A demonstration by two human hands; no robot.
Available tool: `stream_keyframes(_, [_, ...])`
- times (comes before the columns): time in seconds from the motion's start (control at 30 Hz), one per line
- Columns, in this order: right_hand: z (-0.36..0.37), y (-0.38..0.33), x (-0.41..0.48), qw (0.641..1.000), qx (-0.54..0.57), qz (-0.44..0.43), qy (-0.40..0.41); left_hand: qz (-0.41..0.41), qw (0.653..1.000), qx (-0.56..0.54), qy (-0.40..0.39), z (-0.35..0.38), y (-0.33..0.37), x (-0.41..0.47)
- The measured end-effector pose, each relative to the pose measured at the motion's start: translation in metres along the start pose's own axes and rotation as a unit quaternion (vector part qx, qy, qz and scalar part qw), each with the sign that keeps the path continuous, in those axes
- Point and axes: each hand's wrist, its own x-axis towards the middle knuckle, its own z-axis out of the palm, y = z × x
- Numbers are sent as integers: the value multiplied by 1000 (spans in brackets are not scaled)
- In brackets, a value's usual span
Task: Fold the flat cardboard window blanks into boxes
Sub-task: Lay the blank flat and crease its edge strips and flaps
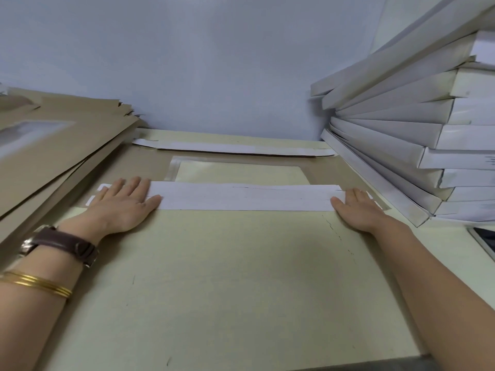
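A flat brown cardboard window blank (321, 167) lies on the table, its clear window (241, 174) in the middle. Its near white flap (246, 196) is folded over onto it. My left hand (126, 202) presses flat on the flap's left end, fingers straight. At the flap's right end my right hand (356, 207) lies flat in the same way. The far white flap (235, 149) lies folded at the back edge of the blank.
A stack of flat brown blanks (61, 145) slopes up at the left. Several folded white boxes (401, 135) are piled at the right against the wall. The pale table top (227, 277) runs toward me. A dark tablet corner (484, 241) shows at the far right.
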Motion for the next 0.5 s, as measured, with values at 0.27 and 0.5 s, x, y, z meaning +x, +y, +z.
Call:
stream_keyframes(0.27, [-1,-10,-8,996,55,-11,73,0,997,-53,56,-6,2,-3])
stream_keyframes(0.5, [0,-20,-6,986,88,-78,120,4,989,-99,114,-13,10,-6])
